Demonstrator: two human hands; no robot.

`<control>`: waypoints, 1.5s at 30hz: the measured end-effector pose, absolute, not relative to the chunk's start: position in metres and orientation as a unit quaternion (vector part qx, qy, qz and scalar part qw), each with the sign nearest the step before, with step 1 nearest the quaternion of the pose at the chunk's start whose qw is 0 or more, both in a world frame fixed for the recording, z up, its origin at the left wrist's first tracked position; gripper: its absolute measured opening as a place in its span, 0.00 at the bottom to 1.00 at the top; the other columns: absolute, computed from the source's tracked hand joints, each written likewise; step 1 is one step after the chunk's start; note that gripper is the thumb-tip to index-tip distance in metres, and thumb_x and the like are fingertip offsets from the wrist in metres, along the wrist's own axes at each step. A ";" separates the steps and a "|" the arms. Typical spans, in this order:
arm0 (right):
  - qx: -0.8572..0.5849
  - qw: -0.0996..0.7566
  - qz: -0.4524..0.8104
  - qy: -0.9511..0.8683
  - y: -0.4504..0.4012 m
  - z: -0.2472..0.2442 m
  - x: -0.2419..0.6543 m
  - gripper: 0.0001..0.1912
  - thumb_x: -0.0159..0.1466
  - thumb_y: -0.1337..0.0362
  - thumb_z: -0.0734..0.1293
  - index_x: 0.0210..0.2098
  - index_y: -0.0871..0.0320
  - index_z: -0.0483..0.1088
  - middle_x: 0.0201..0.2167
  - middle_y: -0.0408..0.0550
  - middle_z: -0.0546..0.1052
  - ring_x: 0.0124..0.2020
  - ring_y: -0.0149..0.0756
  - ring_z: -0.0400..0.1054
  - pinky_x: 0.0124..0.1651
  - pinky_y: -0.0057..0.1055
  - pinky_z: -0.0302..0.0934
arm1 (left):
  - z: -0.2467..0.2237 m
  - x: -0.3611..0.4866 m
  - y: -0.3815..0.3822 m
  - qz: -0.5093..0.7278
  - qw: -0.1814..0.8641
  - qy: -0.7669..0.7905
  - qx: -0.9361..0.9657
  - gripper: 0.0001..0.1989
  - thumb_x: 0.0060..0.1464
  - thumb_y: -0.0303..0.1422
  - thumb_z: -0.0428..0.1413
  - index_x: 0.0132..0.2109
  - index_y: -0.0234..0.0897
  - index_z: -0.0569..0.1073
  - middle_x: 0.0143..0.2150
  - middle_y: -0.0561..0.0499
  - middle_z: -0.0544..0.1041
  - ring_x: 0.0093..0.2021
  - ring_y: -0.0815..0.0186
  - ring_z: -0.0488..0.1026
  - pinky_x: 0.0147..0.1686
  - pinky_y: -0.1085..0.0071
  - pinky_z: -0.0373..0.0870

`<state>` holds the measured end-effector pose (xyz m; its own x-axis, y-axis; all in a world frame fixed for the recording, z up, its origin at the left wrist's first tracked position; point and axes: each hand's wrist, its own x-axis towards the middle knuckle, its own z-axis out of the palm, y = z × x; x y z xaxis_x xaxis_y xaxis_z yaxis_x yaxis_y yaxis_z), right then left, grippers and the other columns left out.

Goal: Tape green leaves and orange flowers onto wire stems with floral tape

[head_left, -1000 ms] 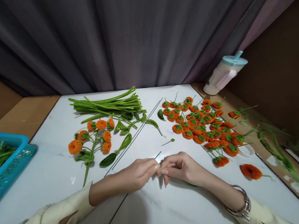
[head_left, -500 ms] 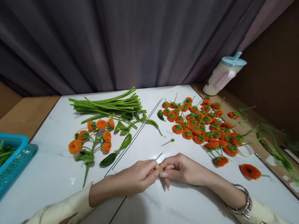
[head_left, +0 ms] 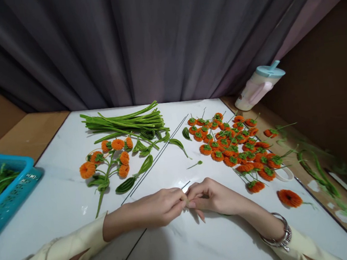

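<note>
My left hand (head_left: 165, 206) and my right hand (head_left: 211, 198) meet low over the white table, thumbs and fingertips pinched together. A thin dark wire (head_left: 186, 184) sticks out past the left fingertips, slanting up to the right. Between the touching fingertips is a small pale greenish bit, mostly hidden. Left of the hands lies a spray of orange fuzzy flowers (head_left: 87, 170) on a green stem (head_left: 99, 203). Dark green leaves (head_left: 125, 185) lie beside it. A small green piece on a thin stalk (head_left: 199, 163) lies just beyond my hands.
A bundle of green pipe-cleaner stems (head_left: 125, 122) lies at the back. Many orange flower heads (head_left: 225, 143) cover the right side, with a larger orange flower (head_left: 290, 198) nearer. A blue basket (head_left: 26, 161) of green pieces stands left, a lidded tumbler (head_left: 258, 87) back right.
Both hands stay pinched together and have shifted slightly to the right. The wire tip has moved a little right and down. The right hand's lower fingers reach further right. The table items stay put.
</note>
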<state>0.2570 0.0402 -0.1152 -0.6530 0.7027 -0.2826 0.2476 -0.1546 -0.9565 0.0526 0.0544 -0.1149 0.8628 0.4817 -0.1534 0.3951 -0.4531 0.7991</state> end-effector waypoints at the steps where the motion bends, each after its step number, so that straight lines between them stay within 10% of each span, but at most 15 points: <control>1: -0.380 0.175 0.654 -0.630 0.040 -0.114 0.257 0.16 0.61 0.56 0.66 0.26 0.62 0.74 0.15 0.43 0.71 0.19 0.28 0.61 0.25 0.27 0.55 | -0.115 0.053 0.055 0.046 0.453 0.255 0.853 0.09 0.62 0.30 0.41 0.34 0.38 0.62 0.33 0.52 0.66 0.32 0.67 0.64 0.34 0.73 0.60; 15: -0.395 0.231 0.502 -0.734 0.033 -0.115 0.246 0.18 0.64 0.69 0.59 0.17 0.58 0.65 0.16 0.44 0.74 0.25 0.32 0.64 0.45 0.33 0.59 | -0.123 0.053 0.055 0.091 0.430 0.266 0.858 0.09 0.60 0.29 0.39 0.30 0.39 0.55 0.29 0.53 0.62 0.29 0.67 0.60 0.30 0.72 0.57; 31: -0.341 0.254 0.308 -0.851 0.030 -0.132 0.246 0.15 0.65 0.70 0.54 0.24 0.57 0.62 0.19 0.41 0.64 0.23 0.31 0.56 0.42 0.37 0.58 | -0.126 0.056 0.055 0.125 0.449 0.329 0.821 0.09 0.57 0.27 0.42 0.28 0.39 0.55 0.24 0.57 0.60 0.25 0.69 0.57 0.27 0.74 0.54; 45: -0.457 0.245 0.512 -0.685 0.033 -0.116 0.250 0.16 0.65 0.58 0.61 0.29 0.60 0.74 0.19 0.47 0.75 0.27 0.35 0.65 0.30 0.29 0.58 | -0.129 0.051 0.065 0.176 0.553 0.418 0.699 0.09 0.59 0.32 0.43 0.32 0.36 0.64 0.19 0.61 0.57 0.20 0.72 0.54 0.23 0.77 0.54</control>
